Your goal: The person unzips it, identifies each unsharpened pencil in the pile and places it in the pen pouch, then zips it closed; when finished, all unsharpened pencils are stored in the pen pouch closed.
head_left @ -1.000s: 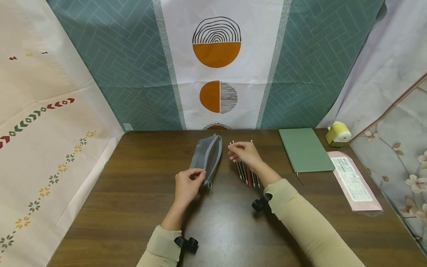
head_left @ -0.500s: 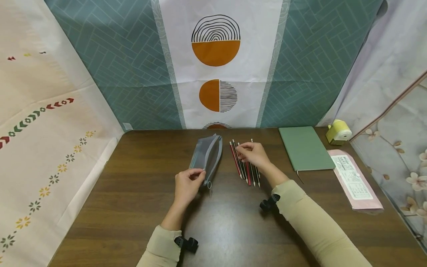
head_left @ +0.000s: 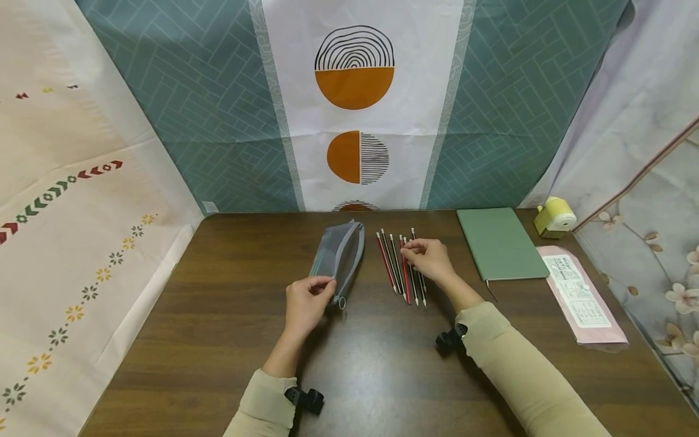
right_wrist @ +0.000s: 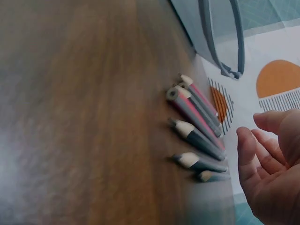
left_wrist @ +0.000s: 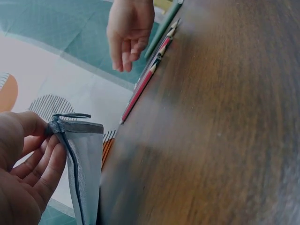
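Left hand (head_left: 307, 303): pinches pouch (head_left: 326, 252) at zip end
Pouch: grey mesh, gaping, left of pencils (right_wrist: 192, 115)
Pencils: slim, red or black, on wood-grain table (head_left: 207, 340)
Right hand (head_left: 432, 260): thumb and fingers apart, over pencils
Pink packet (head_left: 577, 294): white label, print illegible

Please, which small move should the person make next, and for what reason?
Probably the right hand should lower and pinch one of the pencils. Its wrist view shows nothing between thumb and fingers, and the pencils lie close by on the table. The left hand pinches the pouch, whose mouth gapes, seemingly ready for one.
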`<state>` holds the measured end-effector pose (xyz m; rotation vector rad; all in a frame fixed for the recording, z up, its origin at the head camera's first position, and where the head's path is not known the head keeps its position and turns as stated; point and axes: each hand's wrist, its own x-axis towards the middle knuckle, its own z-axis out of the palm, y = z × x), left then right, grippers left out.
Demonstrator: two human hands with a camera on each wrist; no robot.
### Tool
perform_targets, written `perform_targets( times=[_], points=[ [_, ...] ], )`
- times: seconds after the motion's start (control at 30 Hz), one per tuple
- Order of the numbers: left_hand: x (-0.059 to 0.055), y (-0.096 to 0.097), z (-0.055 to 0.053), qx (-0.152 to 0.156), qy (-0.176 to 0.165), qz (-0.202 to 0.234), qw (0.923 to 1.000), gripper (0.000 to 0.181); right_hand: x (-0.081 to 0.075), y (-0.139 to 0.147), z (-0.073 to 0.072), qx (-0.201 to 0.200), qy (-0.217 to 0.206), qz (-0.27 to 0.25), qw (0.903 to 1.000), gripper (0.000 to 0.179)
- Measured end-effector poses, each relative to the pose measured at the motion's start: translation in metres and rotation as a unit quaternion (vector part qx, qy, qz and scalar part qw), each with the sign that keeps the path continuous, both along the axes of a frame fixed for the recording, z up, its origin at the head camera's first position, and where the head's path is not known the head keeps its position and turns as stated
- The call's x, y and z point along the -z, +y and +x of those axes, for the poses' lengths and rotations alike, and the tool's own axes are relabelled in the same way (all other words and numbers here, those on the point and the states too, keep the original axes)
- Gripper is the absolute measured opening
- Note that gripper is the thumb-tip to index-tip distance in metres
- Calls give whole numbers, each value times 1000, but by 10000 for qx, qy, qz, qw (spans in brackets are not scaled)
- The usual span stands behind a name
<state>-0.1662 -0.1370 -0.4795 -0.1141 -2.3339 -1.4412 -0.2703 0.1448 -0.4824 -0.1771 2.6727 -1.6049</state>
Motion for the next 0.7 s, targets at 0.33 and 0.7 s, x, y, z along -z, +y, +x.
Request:
perform_targets(
  times=[0.33,0.7],
  points=[
    [3,-1,-1,-27,-11,3,10000,6,17,6,1,-95,616,1002,9930,19],
    [1,-1,-1,-62,-59,49,10000,5,17,2,2,-40,551,1367,9891,26]
  ],
)
